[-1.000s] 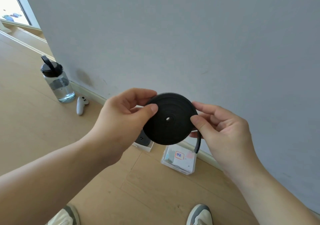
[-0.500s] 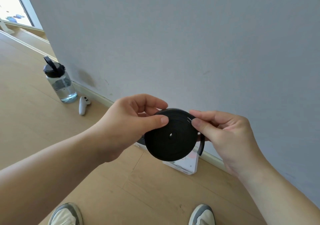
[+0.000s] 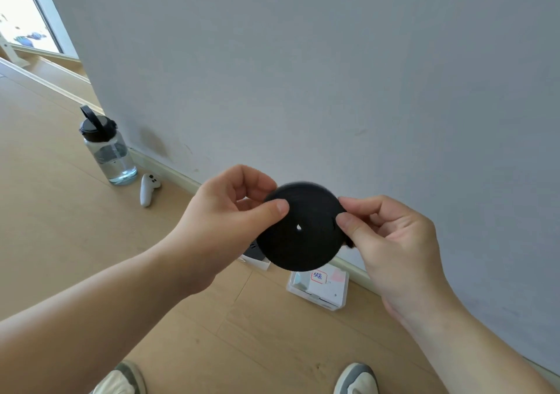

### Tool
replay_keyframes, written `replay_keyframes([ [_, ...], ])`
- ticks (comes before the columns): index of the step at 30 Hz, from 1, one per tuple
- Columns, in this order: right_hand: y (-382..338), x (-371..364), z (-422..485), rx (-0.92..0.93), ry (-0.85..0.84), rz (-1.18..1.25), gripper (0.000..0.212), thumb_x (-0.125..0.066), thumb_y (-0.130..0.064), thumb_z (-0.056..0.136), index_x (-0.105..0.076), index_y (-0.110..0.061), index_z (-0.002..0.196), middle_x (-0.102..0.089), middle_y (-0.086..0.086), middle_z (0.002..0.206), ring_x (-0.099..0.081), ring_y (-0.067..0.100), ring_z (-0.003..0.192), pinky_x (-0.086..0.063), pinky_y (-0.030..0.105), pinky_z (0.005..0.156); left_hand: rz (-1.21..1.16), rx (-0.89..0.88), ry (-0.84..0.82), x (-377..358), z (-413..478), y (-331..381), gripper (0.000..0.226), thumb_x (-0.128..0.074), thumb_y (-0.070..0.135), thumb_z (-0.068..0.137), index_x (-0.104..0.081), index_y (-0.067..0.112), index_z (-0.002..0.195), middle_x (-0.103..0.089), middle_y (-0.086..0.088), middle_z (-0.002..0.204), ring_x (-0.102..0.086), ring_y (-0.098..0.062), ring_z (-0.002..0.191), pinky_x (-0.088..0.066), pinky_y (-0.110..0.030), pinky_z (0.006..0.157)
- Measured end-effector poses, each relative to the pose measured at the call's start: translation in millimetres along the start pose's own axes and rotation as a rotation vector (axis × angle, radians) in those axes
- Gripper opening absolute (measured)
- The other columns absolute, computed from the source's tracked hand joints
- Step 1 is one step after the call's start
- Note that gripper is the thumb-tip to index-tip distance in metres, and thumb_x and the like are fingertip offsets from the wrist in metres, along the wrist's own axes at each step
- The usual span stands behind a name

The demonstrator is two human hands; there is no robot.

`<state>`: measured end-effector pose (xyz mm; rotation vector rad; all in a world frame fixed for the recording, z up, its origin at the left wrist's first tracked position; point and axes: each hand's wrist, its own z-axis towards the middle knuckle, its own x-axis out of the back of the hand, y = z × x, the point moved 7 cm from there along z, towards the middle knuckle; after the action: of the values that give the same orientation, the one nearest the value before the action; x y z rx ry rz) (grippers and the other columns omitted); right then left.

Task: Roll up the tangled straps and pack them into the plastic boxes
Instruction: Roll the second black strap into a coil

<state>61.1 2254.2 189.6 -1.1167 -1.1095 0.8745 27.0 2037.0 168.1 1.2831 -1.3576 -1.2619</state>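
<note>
A black strap rolled into a flat round coil (image 3: 303, 233) hangs in the air before the grey wall, a small hole at its centre. My left hand (image 3: 233, 212) pinches its left edge between thumb and fingers. My right hand (image 3: 385, 236) pinches its right edge, where the strap's short loose end is almost hidden behind the thumb. Below the coil on the floor lies a clear plastic box (image 3: 321, 287) with a white label. A second box (image 3: 257, 259) with something black in it is mostly hidden behind the coil.
A clear water bottle (image 3: 107, 148) with a black lid stands by the wall at the left, a white controller (image 3: 148, 192) beside it. The wood floor runs along a skirting board. My two shoes (image 3: 357, 378) show at the bottom edge.
The hanging strap end at the right of the coil has been drawn in and is almost gone. Both hands have kept their pinch while the coil turned slightly.
</note>
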Motion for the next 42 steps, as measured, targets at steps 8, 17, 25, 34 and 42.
replay_keyframes([
  [8,-6.1,-7.6,-1.3,0.044,-0.058,-0.109,0.02,-0.082,-0.008,0.084,-0.081,-0.028,0.082,-0.08,-0.009,0.08,-0.077,0.01,0.08,-0.064,0.029,0.078,0.297,-0.07,-0.137,-18.1,-5.9,0.5,0.037,-0.075,0.01,0.091,-0.072,0.039,0.115,-0.077,0.017,0.094,-0.073,0.0,0.087,-0.054,-0.009,0.068],
  [17,5.7,-5.3,2.3,-0.061,0.013,-0.019,0.01,-0.087,-0.015,0.078,-0.079,-0.021,0.081,-0.08,-0.004,0.079,-0.078,0.015,0.078,-0.063,0.039,0.081,-0.031,0.038,-0.087,-14.2,-4.4,-13.5,0.034,-0.073,0.004,0.093,-0.074,0.029,0.116,-0.079,0.006,0.106,-0.077,-0.012,0.094,-0.058,-0.018,0.074],
  [25,22.5,-34.9,2.9,-0.047,-0.058,-0.144,0.03,-0.076,-0.008,0.09,-0.077,-0.037,0.085,-0.078,-0.015,0.086,-0.073,0.012,0.076,-0.055,0.012,0.06,0.119,0.062,-0.025,-1.4,-4.7,-33.2,0.041,-0.07,0.011,0.096,-0.069,0.043,0.122,-0.076,0.016,0.105,-0.074,-0.005,0.097,-0.058,-0.019,0.083],
  [34,71.7,-96.4,42.6,-0.109,-0.245,-0.358,0.018,-0.072,-0.012,0.094,-0.079,-0.028,0.095,-0.073,-0.017,0.085,-0.066,-0.001,0.079,-0.045,0.012,0.069,0.683,0.087,-0.168,48.3,46.2,-68.9,0.028,-0.069,0.022,0.094,-0.074,0.043,0.112,-0.073,0.024,0.1,-0.068,0.003,0.083,-0.055,-0.019,0.078],
  [42,203.1,-156.0,65.6,-0.147,-0.417,-0.588,0.021,-0.064,-0.01,0.098,-0.079,-0.02,0.109,-0.075,-0.008,0.106,-0.067,0.005,0.096,-0.041,0.007,0.078,1.067,0.207,-0.458,68.5,95.9,-212.3,0.056,-0.06,0.027,0.101,-0.041,0.038,0.152,-0.05,0.018,0.143,-0.06,-0.008,0.119,-0.049,-0.028,0.097],
])
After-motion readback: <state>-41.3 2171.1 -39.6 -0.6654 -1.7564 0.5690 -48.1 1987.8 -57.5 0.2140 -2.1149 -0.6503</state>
